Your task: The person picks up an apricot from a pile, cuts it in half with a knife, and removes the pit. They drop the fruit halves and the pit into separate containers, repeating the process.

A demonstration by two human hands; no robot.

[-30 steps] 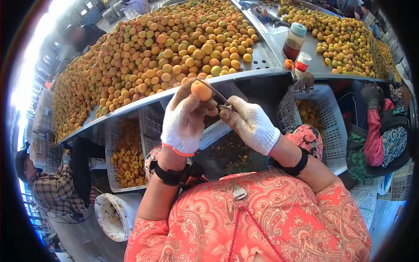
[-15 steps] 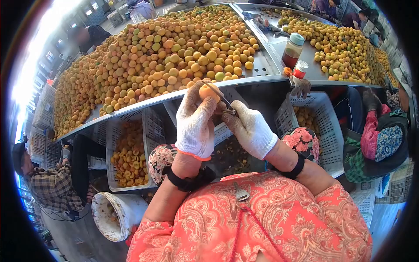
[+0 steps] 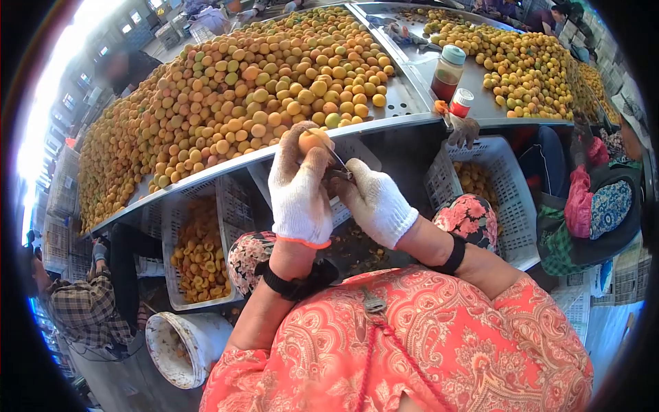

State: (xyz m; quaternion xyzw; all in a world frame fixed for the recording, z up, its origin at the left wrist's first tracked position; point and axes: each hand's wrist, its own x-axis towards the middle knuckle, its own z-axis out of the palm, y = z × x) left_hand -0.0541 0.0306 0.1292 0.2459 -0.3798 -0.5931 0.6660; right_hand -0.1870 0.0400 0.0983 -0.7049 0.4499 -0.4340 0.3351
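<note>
My left hand, in a white knitted glove with stained fingers, grips a yellow-orange apricot between thumb and fingers. My right hand, gloved the same way, is closed around the handle of a small knife. The metal part of the knife reaches up to the right side of the apricot. Both hands are close together below the front edge of a metal table. A large heap of apricots lies on the table just beyond them.
Crates of cut apricots stand at left and right. A white bucket is at lower left. A jar, a red-and-white container and a worn glove are at the table edge. People sit on both sides.
The view has shifted slightly. My left hand and the apricot have turned a little, and the knife now shows less of its length beside the fruit.
</note>
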